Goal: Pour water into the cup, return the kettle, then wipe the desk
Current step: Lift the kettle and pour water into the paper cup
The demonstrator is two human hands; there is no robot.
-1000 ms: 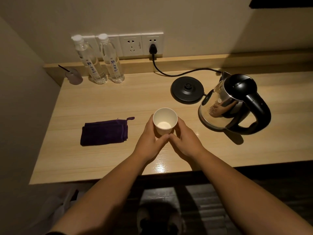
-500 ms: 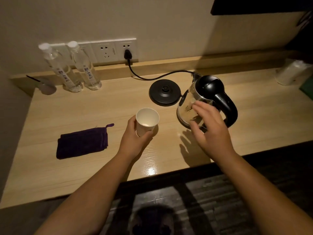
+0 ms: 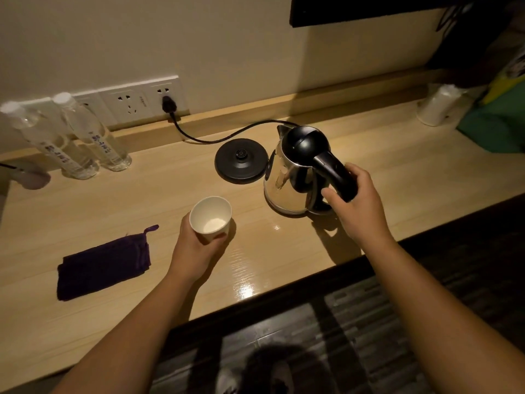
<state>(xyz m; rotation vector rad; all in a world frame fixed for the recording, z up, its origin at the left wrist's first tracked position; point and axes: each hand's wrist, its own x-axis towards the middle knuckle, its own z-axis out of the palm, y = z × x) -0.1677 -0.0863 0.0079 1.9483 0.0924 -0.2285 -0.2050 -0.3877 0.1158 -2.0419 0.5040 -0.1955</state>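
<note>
While our left hand [image 3: 196, 248] wraps the cup [image 3: 210, 218] near the desk's [image 3: 397, 177] front edge, our right hand [image 3: 359, 206] grips the kettle [image 3: 295, 177] handle, kettle standing just beside its base [image 3: 241, 160].

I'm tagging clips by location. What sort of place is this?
Probably a hotel room: a wall-side desk with two water bottles, an electric kettle, its base and a paper cup.

Both forearms are bare, sleeveless to the frame edge; each hand [image 3: 196, 248] is ungloved, without rings.
</note>
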